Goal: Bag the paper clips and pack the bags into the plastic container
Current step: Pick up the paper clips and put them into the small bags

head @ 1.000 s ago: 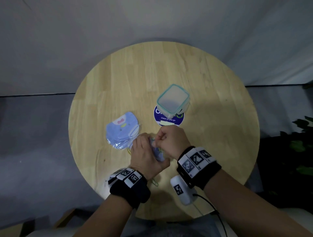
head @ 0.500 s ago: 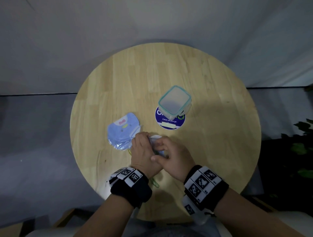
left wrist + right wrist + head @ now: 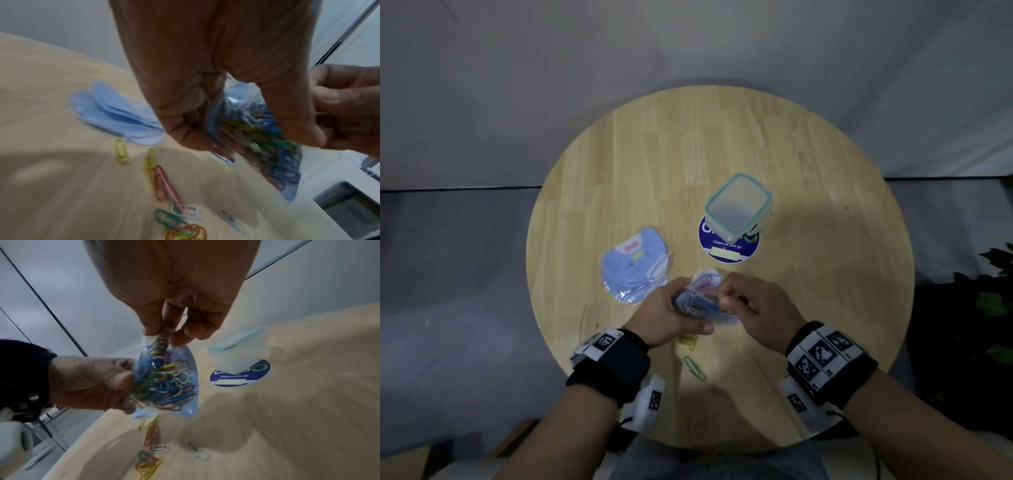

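Head view: both hands [image 3: 717, 306] on clip-filled bag [image 3: 700, 301], seemingly unsealed.

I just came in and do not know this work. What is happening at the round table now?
A person is filling a small clear bag with coloured paper clips. The left hand grips the bag, and the right hand pinches clips at its opening. Loose clips lie on the table. A stack of blue bags lies to the left. The plastic container stands with its lid on, on a blue sticker.
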Tool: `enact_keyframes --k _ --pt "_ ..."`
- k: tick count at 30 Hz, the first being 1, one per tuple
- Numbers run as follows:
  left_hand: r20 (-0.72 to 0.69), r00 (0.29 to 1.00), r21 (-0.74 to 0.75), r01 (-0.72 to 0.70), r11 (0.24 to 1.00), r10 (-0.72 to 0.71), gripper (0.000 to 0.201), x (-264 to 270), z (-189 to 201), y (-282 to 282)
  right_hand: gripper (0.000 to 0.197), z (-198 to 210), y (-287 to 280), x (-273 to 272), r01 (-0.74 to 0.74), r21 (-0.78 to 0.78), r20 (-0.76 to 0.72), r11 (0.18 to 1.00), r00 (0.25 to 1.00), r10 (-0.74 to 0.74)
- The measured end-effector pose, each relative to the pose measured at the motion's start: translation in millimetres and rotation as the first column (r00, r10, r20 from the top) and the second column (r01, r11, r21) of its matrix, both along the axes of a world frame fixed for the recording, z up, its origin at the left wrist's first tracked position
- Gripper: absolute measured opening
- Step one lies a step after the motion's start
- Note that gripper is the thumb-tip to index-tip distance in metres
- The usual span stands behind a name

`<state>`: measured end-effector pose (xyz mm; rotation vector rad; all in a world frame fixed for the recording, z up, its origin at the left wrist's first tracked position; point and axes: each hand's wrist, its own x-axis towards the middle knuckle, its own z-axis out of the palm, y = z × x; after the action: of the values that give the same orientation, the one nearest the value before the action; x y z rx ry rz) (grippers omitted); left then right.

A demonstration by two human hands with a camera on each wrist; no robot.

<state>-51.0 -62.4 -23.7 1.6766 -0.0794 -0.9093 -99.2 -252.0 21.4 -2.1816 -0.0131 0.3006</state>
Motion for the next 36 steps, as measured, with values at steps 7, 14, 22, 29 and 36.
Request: enact_keyframes --k 7,14,22,29,36 --pt "-0.076 0.99 -0.035 0.113 0.993 -0.116 0.027 -8.9 2.5 -3.9 0.015 2.6 -7.9 -3.5 -0.038 0.005 0.025 0.999 0.999 0.038" --pt "-0.101 0.989 0.038 0.117 0.992 -0.113 0.019 -9.9 2.8 -5.4 0.02 5.7 -10.2 0.5 -0.222 -0.19 0.126 0.956 0.961 0.248" --pt "-0.11 0.987 -0.013 0.115 0.993 -0.115 0.024 -16.6 4.1 -9.4 0.024 0.8 -13.6 0.9 -0.101 0.026 -0.151 0.995 0.983 0.104" --pt "-0.156 0.98 -0.028 0.118 0.993 -0.121 0.023 -18.2 3.5 -9.8 0.022 0.6 -13.3 7.8 -0.298 -0.052 -0.334 0.953 0.905 0.264" --pt "-0.173 0.968 -0.038 0.177 0.983 -0.181 0.024 -15.7 3.1 -8.4 0.022 -8.9 -4.0 0.9 -0.312 -0.111 -0.277 0.944 0.922 0.272"
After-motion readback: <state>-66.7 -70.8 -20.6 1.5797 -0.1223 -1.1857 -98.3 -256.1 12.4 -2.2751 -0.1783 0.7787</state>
